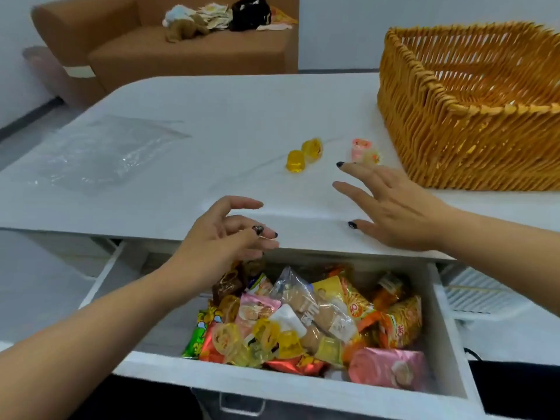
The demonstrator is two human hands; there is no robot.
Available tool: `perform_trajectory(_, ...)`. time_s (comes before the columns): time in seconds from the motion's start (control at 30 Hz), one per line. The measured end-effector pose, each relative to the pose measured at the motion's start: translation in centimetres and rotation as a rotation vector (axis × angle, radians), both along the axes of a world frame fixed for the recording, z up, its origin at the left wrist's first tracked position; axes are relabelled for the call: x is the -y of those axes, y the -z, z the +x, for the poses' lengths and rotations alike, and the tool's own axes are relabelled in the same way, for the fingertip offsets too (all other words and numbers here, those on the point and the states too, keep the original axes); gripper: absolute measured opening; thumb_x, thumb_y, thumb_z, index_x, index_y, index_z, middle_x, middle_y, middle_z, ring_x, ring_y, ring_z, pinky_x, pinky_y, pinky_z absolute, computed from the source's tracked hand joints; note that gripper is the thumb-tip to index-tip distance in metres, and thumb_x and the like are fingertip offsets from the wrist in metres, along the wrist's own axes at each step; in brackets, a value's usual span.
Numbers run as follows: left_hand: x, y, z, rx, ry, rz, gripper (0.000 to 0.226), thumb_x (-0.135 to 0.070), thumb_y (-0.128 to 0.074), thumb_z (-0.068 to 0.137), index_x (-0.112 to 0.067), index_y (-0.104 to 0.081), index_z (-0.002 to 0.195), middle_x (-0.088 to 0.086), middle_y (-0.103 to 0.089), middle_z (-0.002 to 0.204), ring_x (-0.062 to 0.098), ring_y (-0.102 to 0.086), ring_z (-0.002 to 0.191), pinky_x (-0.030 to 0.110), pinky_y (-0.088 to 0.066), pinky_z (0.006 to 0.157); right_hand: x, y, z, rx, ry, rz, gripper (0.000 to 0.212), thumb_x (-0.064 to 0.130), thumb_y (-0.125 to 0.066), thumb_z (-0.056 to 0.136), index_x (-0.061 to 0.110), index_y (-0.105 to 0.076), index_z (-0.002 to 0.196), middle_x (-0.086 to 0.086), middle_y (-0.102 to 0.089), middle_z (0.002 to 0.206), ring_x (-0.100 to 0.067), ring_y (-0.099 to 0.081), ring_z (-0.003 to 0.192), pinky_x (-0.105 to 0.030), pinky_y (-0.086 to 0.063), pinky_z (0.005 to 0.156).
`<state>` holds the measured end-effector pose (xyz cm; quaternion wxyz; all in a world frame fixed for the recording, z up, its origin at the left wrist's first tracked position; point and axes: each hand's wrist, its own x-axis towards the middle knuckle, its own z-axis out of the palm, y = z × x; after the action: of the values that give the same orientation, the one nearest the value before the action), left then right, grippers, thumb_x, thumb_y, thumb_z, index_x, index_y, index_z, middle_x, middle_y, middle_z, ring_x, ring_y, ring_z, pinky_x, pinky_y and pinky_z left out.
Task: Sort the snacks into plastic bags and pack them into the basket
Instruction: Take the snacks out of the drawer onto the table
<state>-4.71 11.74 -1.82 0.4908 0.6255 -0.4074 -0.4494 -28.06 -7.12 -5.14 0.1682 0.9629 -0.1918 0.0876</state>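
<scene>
- Head view, nearest the camera: an open drawer (pixel 448 353) under the tabletop (pixel 212 122) held a heap of mixed snacks (pixel 303 322), wrapped packets and jelly cups all jumbled, none of them sorted
- The left hand (pixel 224 234) hovered over the drawer's back edge, its fingers (pixel 242 204) loosely curled and apart, holding nothing
- The right hand (pixel 394 207) was above the tabletop, fingers spread wide and empty, its fingertips just beside a pink jelly cup (pixel 361 147) and a pale one (pixel 373 156)
- Two yellow jelly cups (pixel 304 154) stood a little to their left
- A clear plastic bag (pixel 100 153) lay flat and unfilled at the far left
- The wicker basket (pixel 454 131) at the right looked empty; judging by this, the task had barely begun: bagging and packing all remained
</scene>
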Motion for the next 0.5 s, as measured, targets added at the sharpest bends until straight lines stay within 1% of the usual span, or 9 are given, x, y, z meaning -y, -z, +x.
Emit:
perform_trajectory(0.07,-2.3,0.0,0.9,0.198,0.138,0.133,0.028,-0.004,-0.06,0.093,-0.022,-0.059,0.114,0.005,-0.074,0.099,0.015,-0.072,0.094,0.036,-0.057,0.088,-4.0,-0.6,-0.5,0.055,0.004,0.094,0.059,0.041,-0.04,0.092,0.005,-0.045,0.138,-0.024,-0.038,0.146,-0.039,-0.048,0.123,-0.049,-0.046,0.096)
perform_trajectory(0.1,-3.1,0.4,1.3,0.347,0.208,0.195,0.027,-0.009,-0.062,0.093,-0.026,-0.059,0.113,0.0,-0.072,0.103,0.01,-0.069,0.099,0.036,-0.054,0.093,-6.2,-0.3,-0.7,0.081,-0.013,0.146,0.054,0.037,-0.043,0.092,0.006,-0.047,0.136,-0.022,-0.042,0.142,-0.036,-0.052,0.117,-0.045,-0.05,0.09)
perform_trajectory(0.17,-3.6,1.5,1.7,0.65,0.399,0.343,0.036,-0.023,-0.064,0.092,-0.032,-0.053,0.125,-0.011,-0.061,0.123,0.005,-0.057,0.115,0.028,-0.047,0.099,-9.7,0.9,-0.2,0.016,-0.075,0.191,0.048,0.025,-0.06,0.085,0.011,-0.051,0.13,-0.015,-0.055,0.129,-0.031,-0.059,0.106,-0.04,-0.055,0.078)
perform_trajectory(0.2,-3.6,2.1,1.6,0.764,0.502,0.42,0.048,-0.03,-0.063,0.091,-0.031,-0.045,0.136,-0.011,-0.052,0.134,0.006,-0.051,0.121,0.024,-0.043,0.099,-10.8,1.6,0.4,-0.067,-0.105,0.195,0.053,0.022,-0.071,0.077,0.013,-0.054,0.126,-0.012,-0.059,0.121,-0.031,-0.059,0.105,-0.04,-0.056,0.077)
perform_trajectory(0.23,-3.4,2.7,1.6,0.815,0.58,0.505,0.059,-0.034,-0.063,0.091,-0.028,-0.037,0.144,-0.008,-0.045,0.141,0.01,-0.048,0.125,0.023,-0.041,0.098,-11.6,2.1,1.1,-0.145,-0.117,0.2,0.057,0.022,-0.078,0.07,0.015,-0.056,0.122,-0.01,-0.061,0.116,-0.031,-0.058,0.105,-0.042,-0.055,0.077)
perform_trajectory(0.3,-3.1,4.1,1.4,0.83,0.667,0.651,0.075,-0.037,-0.062,0.091,-0.023,-0.022,0.153,0.0,-0.036,0.151,0.018,-0.043,0.131,0.026,-0.039,0.099,-12.8,2.4,2.6,-0.179,-0.122,0.204,0.057,0.027,-0.082,0.068,0.015,-0.058,0.118,-0.01,-0.061,0.111,-0.027,-0.057,0.102,-0.041,-0.055,0.078)
perform_trajectory(0.4,-3.3,6.0,1.5,0.887,0.724,0.736,0.084,-0.034,-0.059,0.092,-0.025,-0.006,0.156,0.007,-0.022,0.158,0.028,-0.034,0.14,0.035,-0.034,0.109,-13.9,2.4,3.8,-0.172,-0.186,0.304,0.053,0.039,-0.068,0.082,0.019,-0.047,0.127,-0.006,-0.058,0.112,-0.017,-0.054,0.088,-0.03,-0.054,0.066)
perform_trajectory(0.43,-3.4,6.5,1.4,0.891,0.732,0.755,0.084,-0.034,-0.058,0.092,-0.028,-0.004,0.156,0.007,-0.019,0.158,0.031,-0.034,0.14,0.038,-0.034,0.111,-14.2,2.6,3.9,-0.208,-0.189,0.369,0.053,0.044,-0.059,0.089,0.022,-0.039,0.133,-0.005,-0.055,0.119,-0.014,-0.053,0.085,-0.027,-0.053,0.063)
perform_trajectory(0.5,-3.4,7.3,1.1,0.893,0.743,0.779,0.087,-0.038,-0.06,0.09,-0.031,-0.003,0.155,0.009,-0.018,0.157,0.034,-0.035,0.138,0.043,-0.035,0.111,-14.3,3.7,3.6,-0.357,-0.12,0.466,0.057,0.054,-0.039,0.096,0.026,-0.023,0.142,-0.006,-0.043,0.137,-0.017,-0.056,0.088,-0.031,-0.054,0.067)
